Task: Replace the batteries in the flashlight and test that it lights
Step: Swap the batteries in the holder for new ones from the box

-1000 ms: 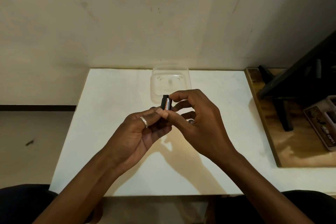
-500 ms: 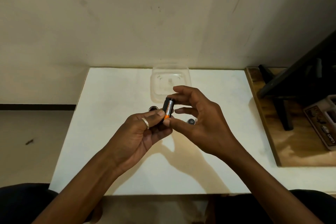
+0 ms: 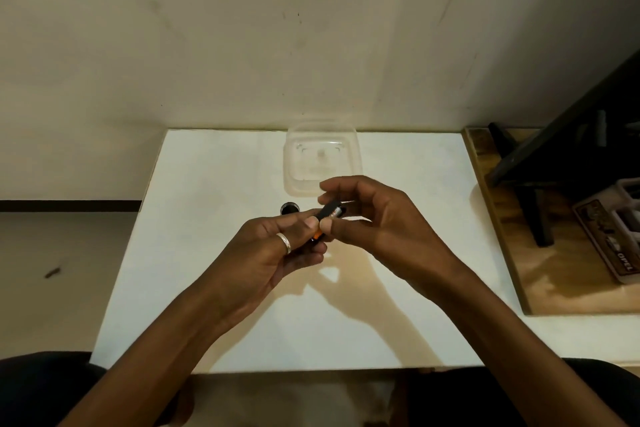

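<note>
- While both hands are meeting above the middle of the counter (image 3: 207,288), the left hand (image 3: 273,253) is gripping the lower end of the battery (image 3: 329,215) btwn thumb and curled fingers.
- The right hand (image 3: 381,222) is pinching the same battery higher up, w/ the thumb pressing its side and the index finger lifting clear above it.
- The battery is hanging tilted in the air, black w/ orange, upper end pointing toward the right hand and not touching the counter.
- The flashlight body isn't showing; it's prob. hiding behind a hand, but can't tell.
- A small black cap (image 3: 290,208) is standing on the counter just beyond the left hand.
- A clear plastic tub (image 3: 287,163) is sitting further back near the wall; a wooden board (image 3: 519,270) w/ a box (image 3: 609,246) on it is lying off to the right.
- Handling, as a judgement: the battery is looking light, rigid and smooth-skinned, so it's likely slipping or rolling if let go.
- Best hold is prob. across the barrel, mid-length, leaving both end contacts free for checking polarity.
</note>
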